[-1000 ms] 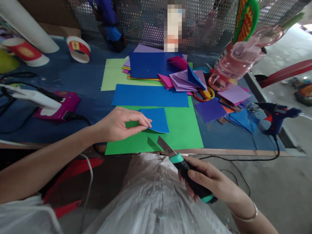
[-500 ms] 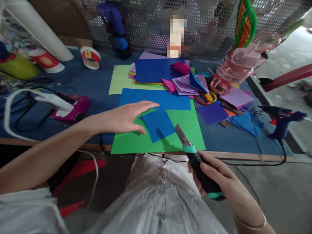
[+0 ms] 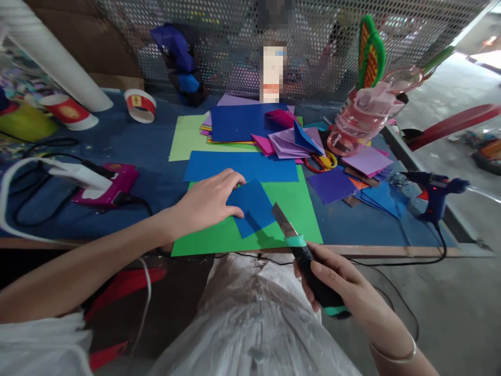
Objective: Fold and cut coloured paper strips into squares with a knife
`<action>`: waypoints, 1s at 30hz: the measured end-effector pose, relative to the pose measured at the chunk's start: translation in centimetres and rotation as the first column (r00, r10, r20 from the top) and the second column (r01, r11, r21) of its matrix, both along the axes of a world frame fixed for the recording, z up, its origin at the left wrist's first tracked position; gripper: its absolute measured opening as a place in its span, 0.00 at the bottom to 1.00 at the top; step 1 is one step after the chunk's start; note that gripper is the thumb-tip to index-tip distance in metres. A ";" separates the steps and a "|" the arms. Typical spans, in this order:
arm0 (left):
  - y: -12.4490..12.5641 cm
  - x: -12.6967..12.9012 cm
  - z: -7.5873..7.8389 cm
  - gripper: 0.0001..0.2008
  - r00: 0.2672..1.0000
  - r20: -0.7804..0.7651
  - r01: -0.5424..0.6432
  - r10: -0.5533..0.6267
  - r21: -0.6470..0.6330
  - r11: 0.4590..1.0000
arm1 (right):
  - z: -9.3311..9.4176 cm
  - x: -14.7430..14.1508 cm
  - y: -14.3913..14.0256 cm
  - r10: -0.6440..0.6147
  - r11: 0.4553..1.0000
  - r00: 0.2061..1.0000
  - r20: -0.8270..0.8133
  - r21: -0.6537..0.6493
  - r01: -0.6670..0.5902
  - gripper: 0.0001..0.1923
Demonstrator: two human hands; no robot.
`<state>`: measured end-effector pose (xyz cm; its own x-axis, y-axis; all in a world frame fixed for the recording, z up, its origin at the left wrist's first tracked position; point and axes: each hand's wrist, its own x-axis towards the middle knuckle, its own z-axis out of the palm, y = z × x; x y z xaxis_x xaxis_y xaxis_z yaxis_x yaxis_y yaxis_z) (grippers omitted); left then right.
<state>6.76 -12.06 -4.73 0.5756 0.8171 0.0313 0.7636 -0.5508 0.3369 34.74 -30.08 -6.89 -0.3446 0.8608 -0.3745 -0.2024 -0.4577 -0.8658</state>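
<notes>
Hand back down on the blue paper

The left hand (image 3: 209,201), flat and lifted a moment ago, now rests with fingers bent on the small blue paper (image 3: 252,208), which lies on the green sheet (image 3: 297,203) in the middle. The right hand (image 3: 344,295) still wraps around the cutter knife (image 3: 303,256), blade just above the blue paper's edge.

Small paper piece (image 3: 252,208) lies on large sheet (image 3: 297,209). Behind sheet: paper stack (image 3: 242,122). Right: glue gun (image 3: 434,193). Left: stapler (image 3: 107,183).
</notes>
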 end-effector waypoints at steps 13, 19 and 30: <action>-1.6 0.0 -0.6 0.22 0.999 -0.025 0.049 -0.044 0.224 0.973 | -0.2 0.4 -0.2 0.019 1.000 1.000 -0.022 0.003 -0.019 0.23; -1.4 0.1 -0.9 0.26 1.000 0.006 -0.010 0.009 0.107 0.994 | -0.2 0.5 -0.3 0.019 1.000 1.000 -0.006 -0.006 -0.019 0.23; -2.0 0.5 -0.3 0.35 0.996 -0.070 -0.049 0.054 0.076 0.996 | -0.8 0.6 -0.2 0.065 0.998 0.998 -0.016 0.018 -0.065 0.19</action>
